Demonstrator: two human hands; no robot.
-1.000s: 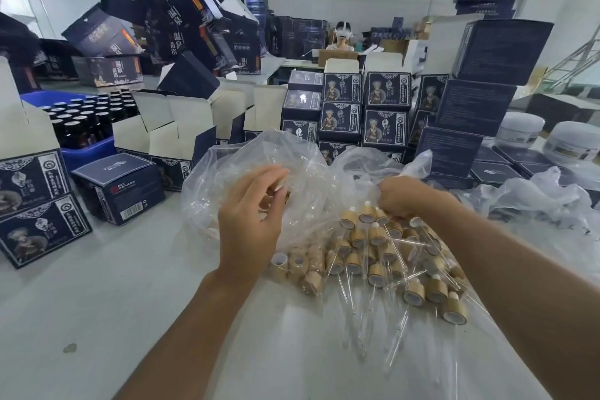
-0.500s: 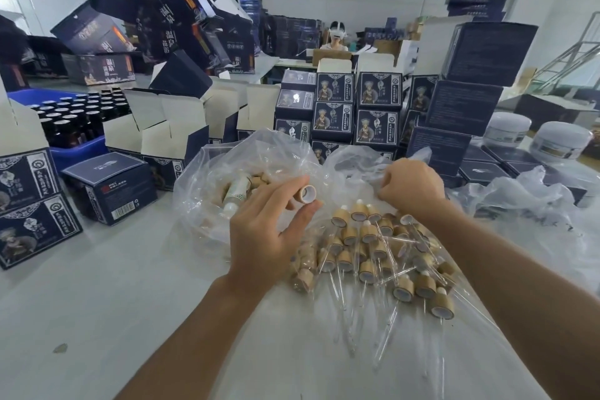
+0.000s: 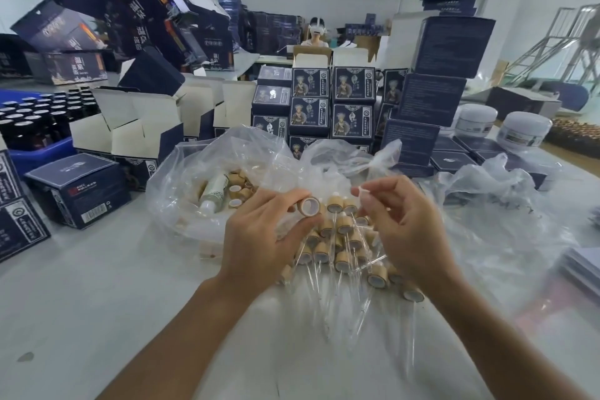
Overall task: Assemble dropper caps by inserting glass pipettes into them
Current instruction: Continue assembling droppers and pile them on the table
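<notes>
My left hand (image 3: 259,237) pinches a bamboo-coloured dropper cap (image 3: 309,205) between thumb and fingers, its open end facing me. My right hand (image 3: 402,224) holds a glass pipette with a white rubber bulb (image 3: 363,191) at its top, a short way right of the cap. The pipette's glass stem runs down behind the fingers and is hard to see. Under both hands lies a pile of assembled droppers (image 3: 344,243) with clear stems on plastic sheeting. Loose empty caps (image 3: 238,190) sit in an open clear bag (image 3: 194,178) at the left.
A white bottle (image 3: 212,191) lies in the bag. Dark blue printed boxes (image 3: 331,104) are stacked behind, open cartons (image 3: 130,127) and a blue crate of dark bottles (image 3: 35,127) stand at the left. White jars (image 3: 522,133) stand at the right. A person sits far behind.
My left hand has carried the cap out of the bag toward the middle. My right hand has lifted from the pile with a pipette and come toward the cap.
</notes>
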